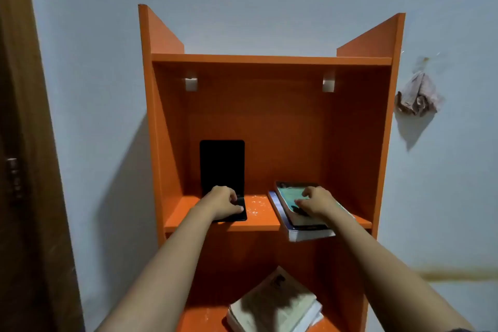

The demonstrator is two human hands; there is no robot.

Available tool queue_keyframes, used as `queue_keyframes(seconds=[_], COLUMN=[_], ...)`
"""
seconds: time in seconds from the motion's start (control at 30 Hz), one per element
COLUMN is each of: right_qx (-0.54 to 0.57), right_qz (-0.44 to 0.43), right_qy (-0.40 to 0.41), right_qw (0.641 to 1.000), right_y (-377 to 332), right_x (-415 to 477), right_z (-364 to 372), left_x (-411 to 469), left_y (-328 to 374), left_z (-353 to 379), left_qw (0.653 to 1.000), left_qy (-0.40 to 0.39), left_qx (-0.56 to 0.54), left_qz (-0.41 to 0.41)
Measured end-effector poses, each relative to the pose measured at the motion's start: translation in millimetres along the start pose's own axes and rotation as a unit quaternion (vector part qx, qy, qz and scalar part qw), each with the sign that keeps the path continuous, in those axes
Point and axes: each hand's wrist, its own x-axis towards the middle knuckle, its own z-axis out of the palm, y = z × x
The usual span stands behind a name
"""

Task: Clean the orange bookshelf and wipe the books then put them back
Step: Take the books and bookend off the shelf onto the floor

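The orange bookshelf [269, 59] stands against the wall. A black L-shaped bookend [221, 164] stands upright on the left of its middle shelf. My left hand [222, 203] grips the bookend's flat base with curled fingers and thumb. On the right of the same shelf lie two stacked books [304, 232], jutting out past the shelf's front edge. My right hand [316, 203] rests on the green cover of the top book [288, 195], fingers pressing down on it. White dust specks [256, 206] dot the shelf between my hands. A few more books [272, 304] lie flat on the lower shelf.
A crumpled cloth [417, 96] hangs on the pale wall to the right of the bookshelf. A brown wooden door [29, 170] fills the left edge. The top shelf holds nothing, with two white brackets [191, 84] below it.
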Motion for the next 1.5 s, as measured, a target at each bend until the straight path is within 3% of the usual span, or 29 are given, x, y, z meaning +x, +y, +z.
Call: queue_keyframes(seconds=[0.23,0.4,0.53,0.63,0.73,0.83,0.9,1.07,1.27,1.5], right_qx=[0.015,0.090,0.145,0.185,0.280,0.415,0.467,0.532,0.557,0.573], right_qz=[0.095,0.075,0.041,0.041,0.055,0.100,0.109,0.115,0.087,0.088], right_qy=[0.033,0.069,0.081,0.072,0.029,-0.030,-0.058,-0.109,-0.169,-0.201], right_qw=[0.995,0.991,0.985,0.979,0.958,0.904,0.876,0.832,0.809,0.790], right_y=[63.7,58.2,52.0,53.0,53.9,55.2,57.1,69.0,83.7,82.2], right_x=[1.4,-18.4,-39.2,-50.9,-51.6,-44.3,-38.7,-24.6,-8.5,-10.9], right_z=[-5.6,2.7,7.2,1.9,3.8,10.3,12.7,12.7,14.0,9.2], left_x=[5.4,-0.7,-8.6,-13.0,-13.5,-10.1,-2.8,24.6,53.6,34.0], left_y=[-10.9,-9.4,-5.2,-9.6,-13.6,-11.6,-9.2,-5.0,-7.8,-3.5], left_z=[27.0,39.9,40.5,32.4,22.3,13.5,6.1,-5.3,-5.7,-2.5], left_qw=[0.999,0.998,0.997,0.998,0.984,0.936,0.917,0.914,0.923,0.903], left_qy=[0.009,0.052,0.034,0.029,0.159,0.331,0.365,0.299,0.255,0.319], left_qx=[0.015,0.025,0.066,0.031,-0.036,-0.111,-0.157,-0.275,-0.288,-0.284], left_qz=[-0.033,-0.024,0.022,0.046,0.074,0.057,0.028,-0.013,-0.018,0.041])
